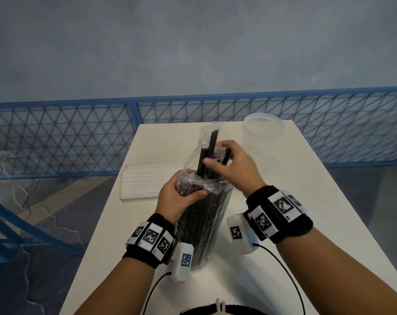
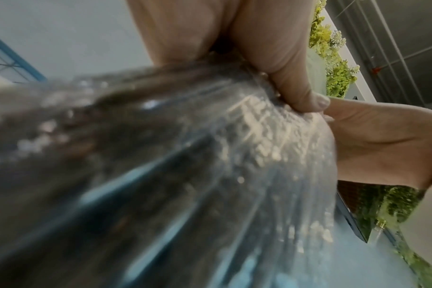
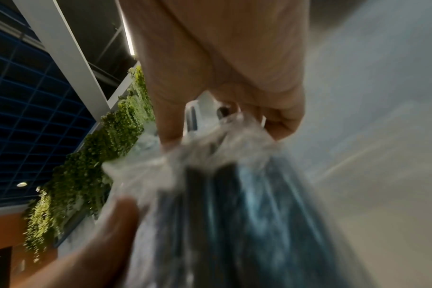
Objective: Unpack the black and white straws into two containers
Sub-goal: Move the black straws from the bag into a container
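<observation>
A tall clear container (image 1: 206, 226) stands on the white table (image 1: 295, 223), packed with black straws (image 1: 202, 219) still in their clear plastic wrap (image 1: 194, 185). My left hand (image 1: 181, 196) grips the wrapped top of the bundle (image 2: 210, 155), thumb across the front. My right hand (image 1: 229, 162) pinches the wrap and the raised straw ends (image 1: 212, 144) above the rim. The wrist views show crinkled wrap (image 3: 210, 155) blurred between the fingers. A pack of white straws (image 1: 145, 183) lies flat at the table's left edge. A second clear container (image 1: 264, 130) stands at the far right.
A blue mesh fence (image 1: 79, 135) runs behind the table, with cables (image 1: 34, 201) on the floor to the left. Black wrist cables (image 1: 283, 269) trail over the near table.
</observation>
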A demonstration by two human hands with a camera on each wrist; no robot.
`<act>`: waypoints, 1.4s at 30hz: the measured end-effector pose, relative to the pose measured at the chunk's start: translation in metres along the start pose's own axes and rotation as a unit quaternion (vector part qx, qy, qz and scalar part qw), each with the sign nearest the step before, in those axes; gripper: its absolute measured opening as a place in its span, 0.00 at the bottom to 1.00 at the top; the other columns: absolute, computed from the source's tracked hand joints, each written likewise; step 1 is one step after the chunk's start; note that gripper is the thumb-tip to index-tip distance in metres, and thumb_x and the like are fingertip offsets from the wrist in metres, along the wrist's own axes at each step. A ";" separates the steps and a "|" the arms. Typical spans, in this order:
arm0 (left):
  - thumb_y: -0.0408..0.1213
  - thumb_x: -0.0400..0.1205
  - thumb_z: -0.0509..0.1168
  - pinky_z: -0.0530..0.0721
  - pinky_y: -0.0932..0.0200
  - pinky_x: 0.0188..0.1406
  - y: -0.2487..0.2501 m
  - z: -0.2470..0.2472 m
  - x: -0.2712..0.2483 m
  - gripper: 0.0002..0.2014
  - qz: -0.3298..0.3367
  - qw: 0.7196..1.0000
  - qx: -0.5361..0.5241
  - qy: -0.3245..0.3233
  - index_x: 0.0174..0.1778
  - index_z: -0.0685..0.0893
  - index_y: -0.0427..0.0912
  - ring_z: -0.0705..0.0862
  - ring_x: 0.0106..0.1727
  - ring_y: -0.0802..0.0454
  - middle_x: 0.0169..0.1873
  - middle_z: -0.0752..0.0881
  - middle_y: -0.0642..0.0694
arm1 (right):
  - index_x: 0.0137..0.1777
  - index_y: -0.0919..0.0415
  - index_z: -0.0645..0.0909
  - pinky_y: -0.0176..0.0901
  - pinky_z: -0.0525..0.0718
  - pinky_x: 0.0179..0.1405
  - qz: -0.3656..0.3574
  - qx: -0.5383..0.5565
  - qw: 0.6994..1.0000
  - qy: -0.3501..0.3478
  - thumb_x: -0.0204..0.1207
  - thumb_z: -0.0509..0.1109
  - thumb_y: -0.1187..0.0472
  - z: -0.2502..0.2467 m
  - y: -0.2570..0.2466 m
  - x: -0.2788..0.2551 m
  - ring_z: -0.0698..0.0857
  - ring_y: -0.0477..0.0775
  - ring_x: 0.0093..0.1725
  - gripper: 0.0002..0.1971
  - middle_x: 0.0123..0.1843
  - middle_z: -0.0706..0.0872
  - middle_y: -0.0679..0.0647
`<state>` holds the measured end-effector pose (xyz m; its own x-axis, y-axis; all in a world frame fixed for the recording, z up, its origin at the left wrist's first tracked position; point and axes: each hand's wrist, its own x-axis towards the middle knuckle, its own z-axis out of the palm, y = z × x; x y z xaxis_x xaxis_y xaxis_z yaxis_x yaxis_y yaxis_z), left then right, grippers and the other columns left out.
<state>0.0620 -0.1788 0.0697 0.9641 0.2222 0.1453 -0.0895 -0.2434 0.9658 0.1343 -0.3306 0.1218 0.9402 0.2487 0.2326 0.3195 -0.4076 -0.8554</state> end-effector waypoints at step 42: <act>0.38 0.65 0.80 0.76 0.81 0.39 0.019 0.002 0.021 0.19 -0.010 0.997 0.069 -0.042 0.46 0.81 0.54 0.83 0.38 0.77 0.40 0.86 0.62 | 0.53 0.68 0.81 0.40 0.86 0.45 0.055 0.341 0.929 0.136 0.69 0.76 0.68 -0.002 -0.001 0.024 0.88 0.49 0.43 0.13 0.43 0.88 0.55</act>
<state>0.0807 -0.1804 0.0907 0.9834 0.1503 0.1014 -0.0394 -0.3684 0.9288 0.1563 -0.3259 0.1292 0.9872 -0.0311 0.1562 0.1589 0.2565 -0.9534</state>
